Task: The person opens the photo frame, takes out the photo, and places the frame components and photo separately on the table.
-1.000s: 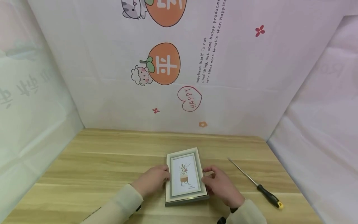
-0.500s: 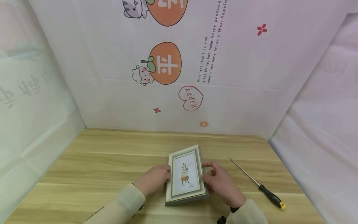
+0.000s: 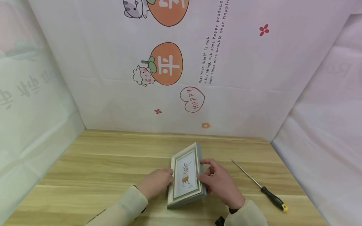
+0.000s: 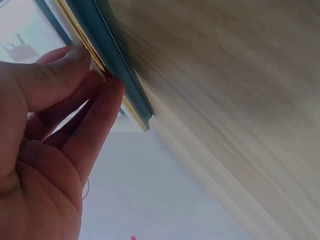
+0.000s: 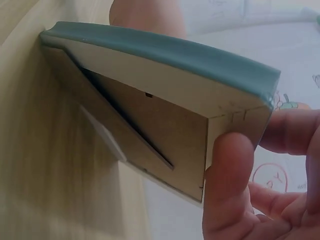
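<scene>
Between both hands [image 3: 156, 184] [image 3: 222, 184] slants a picture frame [image 3: 185, 175]

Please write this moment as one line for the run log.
left hand: pinches frame | right hand: holds frame | frame: tilted, right edge raised | screwdriver: on table, untouched

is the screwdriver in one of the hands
No, the screwdriver lies on the table while the left hand and right hand both hold the picture frame.
</scene>
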A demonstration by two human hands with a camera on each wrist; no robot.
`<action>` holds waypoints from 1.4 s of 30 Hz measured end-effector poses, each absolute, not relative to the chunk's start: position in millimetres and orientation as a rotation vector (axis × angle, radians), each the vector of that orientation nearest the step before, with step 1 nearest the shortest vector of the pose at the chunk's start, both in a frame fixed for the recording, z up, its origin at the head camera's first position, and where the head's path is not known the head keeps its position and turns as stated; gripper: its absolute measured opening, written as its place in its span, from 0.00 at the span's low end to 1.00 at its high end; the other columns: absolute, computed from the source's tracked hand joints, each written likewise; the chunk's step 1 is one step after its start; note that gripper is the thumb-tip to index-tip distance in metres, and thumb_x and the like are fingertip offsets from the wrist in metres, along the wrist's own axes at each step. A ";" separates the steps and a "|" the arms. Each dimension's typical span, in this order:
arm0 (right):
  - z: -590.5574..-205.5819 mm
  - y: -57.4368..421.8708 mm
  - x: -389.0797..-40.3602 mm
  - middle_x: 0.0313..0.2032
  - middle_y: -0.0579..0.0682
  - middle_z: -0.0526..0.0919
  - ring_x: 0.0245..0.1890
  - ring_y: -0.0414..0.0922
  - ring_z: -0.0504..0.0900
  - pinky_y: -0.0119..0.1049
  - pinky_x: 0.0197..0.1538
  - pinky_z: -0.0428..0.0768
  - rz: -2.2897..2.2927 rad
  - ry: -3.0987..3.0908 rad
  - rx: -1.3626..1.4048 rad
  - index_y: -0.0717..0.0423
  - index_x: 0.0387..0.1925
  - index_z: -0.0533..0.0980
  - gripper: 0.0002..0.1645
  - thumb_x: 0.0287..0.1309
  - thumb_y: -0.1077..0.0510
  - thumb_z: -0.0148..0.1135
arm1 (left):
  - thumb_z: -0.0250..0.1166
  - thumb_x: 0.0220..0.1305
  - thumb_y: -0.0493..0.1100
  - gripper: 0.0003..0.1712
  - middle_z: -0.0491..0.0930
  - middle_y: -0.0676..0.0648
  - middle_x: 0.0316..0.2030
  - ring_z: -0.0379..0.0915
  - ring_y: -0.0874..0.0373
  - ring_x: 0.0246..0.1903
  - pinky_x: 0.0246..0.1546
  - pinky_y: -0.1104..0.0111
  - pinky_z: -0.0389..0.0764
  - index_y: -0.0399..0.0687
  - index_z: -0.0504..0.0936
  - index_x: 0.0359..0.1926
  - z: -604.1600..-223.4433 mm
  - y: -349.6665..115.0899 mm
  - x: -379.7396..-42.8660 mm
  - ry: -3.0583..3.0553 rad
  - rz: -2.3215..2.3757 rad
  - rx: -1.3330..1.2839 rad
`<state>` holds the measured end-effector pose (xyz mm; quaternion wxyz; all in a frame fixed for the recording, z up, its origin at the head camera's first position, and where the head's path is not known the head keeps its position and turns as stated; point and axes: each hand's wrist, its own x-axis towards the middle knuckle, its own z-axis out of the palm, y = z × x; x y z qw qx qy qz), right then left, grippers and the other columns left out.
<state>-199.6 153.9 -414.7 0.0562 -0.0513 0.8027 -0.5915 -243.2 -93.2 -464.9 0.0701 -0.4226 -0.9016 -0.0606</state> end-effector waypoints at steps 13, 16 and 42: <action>-404.7 137.0 -200.5 0.22 0.55 0.75 0.11 0.48 0.71 0.47 0.13 0.76 -1.653 2.405 -0.350 0.51 0.69 0.61 0.34 0.68 0.48 0.63 | 0.70 0.53 0.31 0.06 0.64 0.58 0.23 0.60 0.66 0.21 0.23 0.75 0.71 0.45 0.85 0.25 -462.5 -93.4 -243.1 -2.733 -0.190 -1.249; -403.7 132.3 -199.9 0.24 0.55 0.77 0.11 0.49 0.73 0.53 0.14 0.77 -1.637 2.386 -0.397 0.52 0.70 0.58 0.34 0.71 0.47 0.58 | 0.69 0.52 0.30 0.06 0.64 0.58 0.23 0.59 0.66 0.21 0.23 0.75 0.70 0.45 0.86 0.25 -462.1 -93.9 -242.8 -2.749 -0.245 -1.251; -396.8 88.6 -196.7 0.21 0.51 0.79 0.09 0.51 0.74 0.46 0.13 0.78 -1.596 2.451 -0.498 0.49 0.74 0.58 0.33 0.75 0.43 0.49 | 0.67 0.64 0.40 0.04 0.79 0.57 0.39 0.76 0.66 0.37 0.36 0.73 0.79 0.55 0.85 0.33 -478.9 -93.7 -236.1 -2.675 -0.435 -1.308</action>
